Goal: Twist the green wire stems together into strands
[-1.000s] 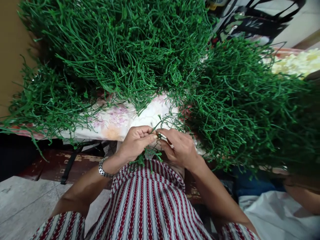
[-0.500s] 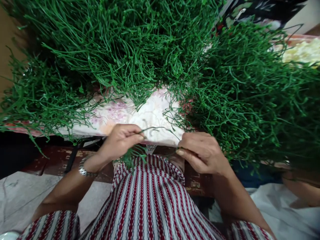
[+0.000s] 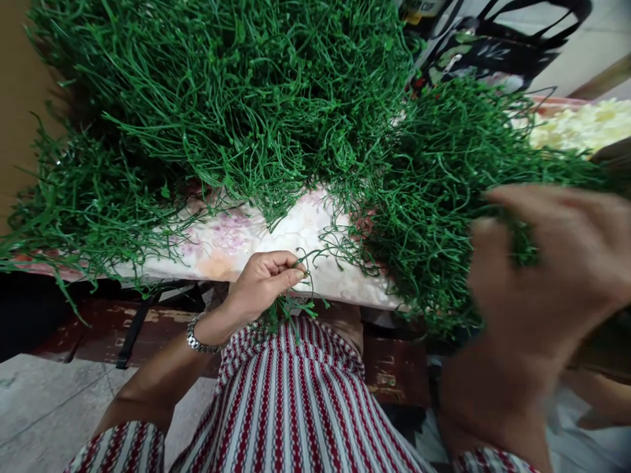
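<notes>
Left hand [image 3: 269, 279] has thumb and forefinger clamped on a thin green sprig [image 3: 310, 254], right at the front edge of the flowered cloth [image 3: 286, 243], with more green bits hanging just below, over the lap of the striped top [image 3: 296, 394]. Right hand [image 3: 542, 263] is up close to the camera, in front of the right-hand green heap [image 3: 434, 223]. It's badly blurred, so I honestly can't tell if its fingers are gripping anything or if that green between them is just the heap behind.

For working stems this skinny, I'd say pinch near the joint with the fingertips, leave the branching ends free, and ease single strands out of the tangle instead of yanking. Keeping the left hand steady over that pale patch of cloth should help too, since the dark stems stand out there.

Containers: not many. A dark floral bag [image 3: 486, 62] with black handles sits behind the right-hand heap, no view inside it. Most of the greenery is just loose, like the big back heap [image 3: 236, 98], and pale yellow petals [image 3: 576, 128] lie far right.
</notes>
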The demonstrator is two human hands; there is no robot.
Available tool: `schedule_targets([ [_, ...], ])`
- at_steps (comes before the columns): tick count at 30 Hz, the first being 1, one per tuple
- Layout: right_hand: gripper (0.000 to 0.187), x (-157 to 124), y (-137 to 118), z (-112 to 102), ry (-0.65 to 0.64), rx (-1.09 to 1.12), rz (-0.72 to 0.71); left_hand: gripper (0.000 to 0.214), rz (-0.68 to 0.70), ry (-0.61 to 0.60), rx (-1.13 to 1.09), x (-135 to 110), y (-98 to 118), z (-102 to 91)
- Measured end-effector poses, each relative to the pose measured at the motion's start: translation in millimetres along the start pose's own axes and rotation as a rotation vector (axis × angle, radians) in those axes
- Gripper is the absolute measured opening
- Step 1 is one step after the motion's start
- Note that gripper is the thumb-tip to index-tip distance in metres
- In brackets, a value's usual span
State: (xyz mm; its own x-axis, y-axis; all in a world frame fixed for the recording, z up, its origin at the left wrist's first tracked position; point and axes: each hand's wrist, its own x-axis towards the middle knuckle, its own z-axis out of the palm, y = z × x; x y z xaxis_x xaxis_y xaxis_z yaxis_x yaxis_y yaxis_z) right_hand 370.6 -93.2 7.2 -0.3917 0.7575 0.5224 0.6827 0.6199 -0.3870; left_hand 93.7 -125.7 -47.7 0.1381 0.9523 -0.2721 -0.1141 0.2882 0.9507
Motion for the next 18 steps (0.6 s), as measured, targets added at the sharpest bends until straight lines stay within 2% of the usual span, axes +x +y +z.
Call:
schedule_targets([
  [1,0.028,2.4,-17.2,17.0,0.060,-0.034,0.047,0.014,0.007,-0.016,-0.010,-0.2,0.0,2.4],
  [4,0.029,4.8,-53.4,72.7,-0.253,0.295,-0.127,0.014,0.063,-0.077,-0.013,-2.2,-2.3,8.5],
  [7,0.025,-0.1,-60.9,106.7,-0.216,0.350,-0.192,0.013,0.149,-0.087,0.106,-6.1,-6.2,7.1],
  [9,0.018,-4.1,-58.5,109.4,-0.214,0.236,-0.218,0.014,0.214,-0.094,0.301,-9.6,-6.3,1.3],
  [10,0.018,-5.1,-57.4,106.0,-0.264,0.191,-0.245,0.016,0.251,-0.132,0.418,-11.6,-5.1,-2.4],
  [12,0.019,-4.9,-57.0,94.3,-0.453,0.228,-0.345,0.021,0.335,-0.332,0.605,-16.1,-0.3,-8.9],
  [15,0.019,-1.4,-60.2,79.6,-0.753,0.560,-0.510,0.025,0.461,-0.716,0.612,-23.2,8.2,-11.8],
  [16,0.020,-0.6,-61.4,77.8,-0.826,0.678,-0.543,0.025,0.485,-0.803,0.568,-25.2,10.2,-10.6],
  [18,0.024,-0.4,-62.9,78.9,-0.922,0.868,-0.565,0.025,0.489,-0.899,0.473,-27.9,12.2,-6.3],
])
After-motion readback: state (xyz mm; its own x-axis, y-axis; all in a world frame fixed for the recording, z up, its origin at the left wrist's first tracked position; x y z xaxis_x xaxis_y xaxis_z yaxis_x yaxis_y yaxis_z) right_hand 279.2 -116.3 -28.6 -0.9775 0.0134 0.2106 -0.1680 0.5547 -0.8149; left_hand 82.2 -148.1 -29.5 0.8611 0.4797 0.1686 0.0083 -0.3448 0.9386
